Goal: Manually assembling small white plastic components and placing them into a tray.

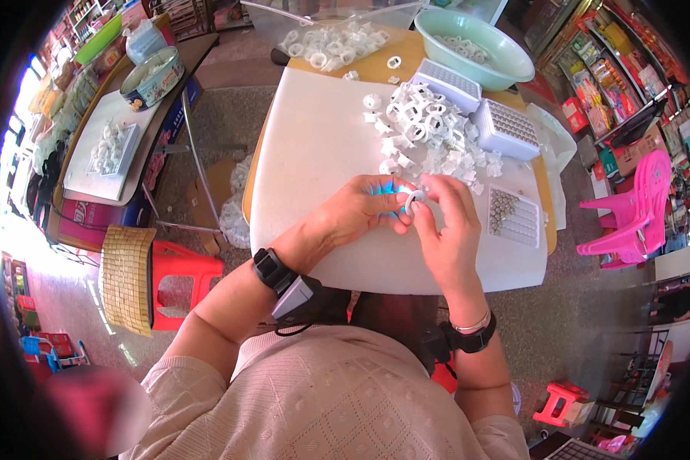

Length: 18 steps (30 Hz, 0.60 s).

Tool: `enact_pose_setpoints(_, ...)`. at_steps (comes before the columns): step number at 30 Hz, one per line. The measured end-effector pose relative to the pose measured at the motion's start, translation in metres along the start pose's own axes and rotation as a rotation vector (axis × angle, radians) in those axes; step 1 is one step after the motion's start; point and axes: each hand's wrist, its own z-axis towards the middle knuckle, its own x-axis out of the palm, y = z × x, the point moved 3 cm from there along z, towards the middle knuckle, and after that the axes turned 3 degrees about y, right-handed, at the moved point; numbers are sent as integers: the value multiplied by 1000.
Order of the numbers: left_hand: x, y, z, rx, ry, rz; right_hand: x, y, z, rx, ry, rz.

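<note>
A small white plastic ring point(414, 201) is pinched between the fingertips of both hands over the near part of the white table top point(314, 153). My left hand point(364, 205) grips its left side, fingers closed, with blue light on them. From the right, my right hand point(448, 218) closes thumb and fingers on the same ring. Beyond them lies a heap of white plastic rings point(418, 115), with smaller white notched pieces point(448, 162) at its near edge. Right of my right hand is a shallow clear tray point(527, 230) partly filled with small metallic balls.
Behind the heap stand two white gridded trays point(506, 130), a pale green basin point(517, 67) with white parts, and a bag of rings point(333, 46). A side table point(84, 172) holds a round tin point(153, 80). A red stool point(180, 276) and a pink chair point(640, 215) flank the table.
</note>
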Motion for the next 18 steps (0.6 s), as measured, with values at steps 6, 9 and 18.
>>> enact_pose_setpoints(6,2,0,0,-13,-30,-7,2,11,-4,-43,-52,31)
enact_pose_setpoints(9,7,-2,-1,-7,-52,22,7,9,-6,-38,-58,20)
enact_pose_setpoints(18,6,-3,1,-26,18,50,1,12,-6,41,-91,94)
